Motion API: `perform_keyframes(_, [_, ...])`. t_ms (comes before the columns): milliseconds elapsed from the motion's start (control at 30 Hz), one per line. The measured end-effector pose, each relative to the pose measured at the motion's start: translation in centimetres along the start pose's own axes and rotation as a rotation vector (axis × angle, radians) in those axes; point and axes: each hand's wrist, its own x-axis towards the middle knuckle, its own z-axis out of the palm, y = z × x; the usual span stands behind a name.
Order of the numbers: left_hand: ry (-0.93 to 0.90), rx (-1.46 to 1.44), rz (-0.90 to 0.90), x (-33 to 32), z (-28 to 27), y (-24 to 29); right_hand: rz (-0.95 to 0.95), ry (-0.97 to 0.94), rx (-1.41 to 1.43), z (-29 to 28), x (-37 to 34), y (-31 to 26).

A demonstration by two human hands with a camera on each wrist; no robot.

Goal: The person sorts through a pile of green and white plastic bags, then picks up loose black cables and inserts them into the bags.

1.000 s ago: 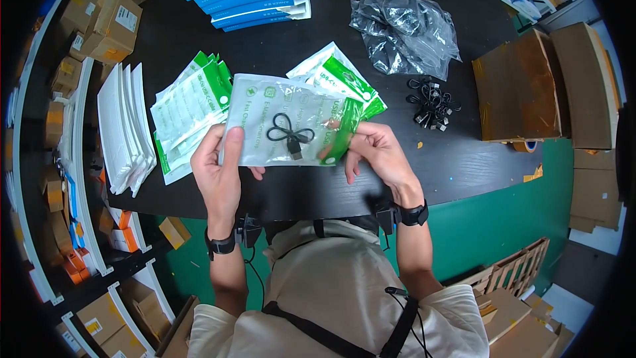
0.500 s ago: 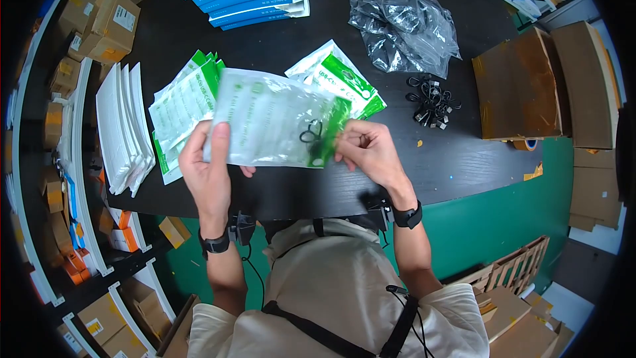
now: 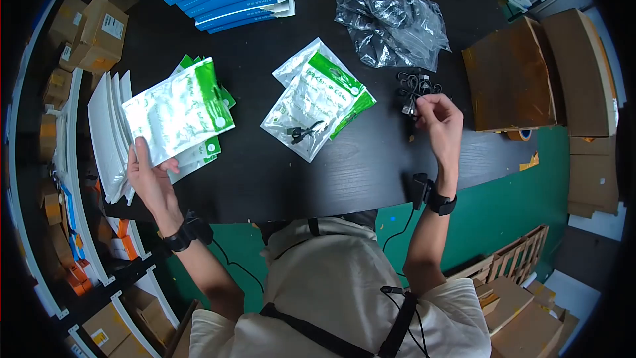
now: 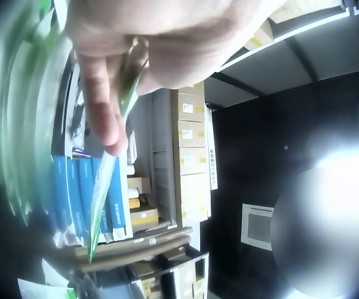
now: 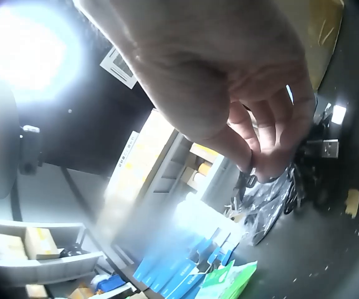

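My left hand (image 3: pixel 154 185) grips the lower edge of a green-and-white zip pouch (image 3: pixel 173 109), thumb on top and fingers beneath, above a stack of similar pouches (image 3: pixel 211 147). The left wrist view shows that pouch edge-on (image 4: pixel 105 187) between thumb and fingers. Over at the right, my right hand (image 3: pixel 442 126) pinches a short black USB cable (image 5: pixel 251 180) between thumb and fingertips, at the heap of cables (image 3: pixel 417 83). Mid-table lies another pouch (image 3: pixel 281 114) with a small black cable (image 3: pixel 305 132) showing through it, on top of more pouches.
Blue-and-white boxes (image 3: pixel 228 0) are stacked at the back left. Grey clear plastic bags (image 3: pixel 397 26) lie behind the cable heap. White padded envelopes (image 3: pixel 106 132) lean along the left edge. A cardboard box (image 3: pixel 507 79) stands at the right edge.
The pouch with the cable went from both hands onto the middle pile. My left hand moved left and took up another pouch; my right hand moved right to the cable heap.
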Motion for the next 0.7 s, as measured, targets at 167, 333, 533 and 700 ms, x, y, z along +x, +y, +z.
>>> perform_keyframes(167, [0.018,-0.025,-0.059,0.9,-2.4,-0.9,0.002,0.09,-0.163,-1.3,1.2,0.8])
perform_keyframes(333, [0.023,-0.031,-0.05,0.9,-3.6,-1.7,0.047,0.156,-0.3,-0.7,1.3,-0.6])
perform_keyframes(533, [0.124,0.042,0.018,-0.4,-2.3,-0.5,0.039,0.158,-0.226,0.3,1.4,-1.1])
perform_keyframes(700, [0.167,0.462,0.228,-2.3,-2.8,1.2,0.03,0.188,-0.293,0.6,0.7,-3.0])
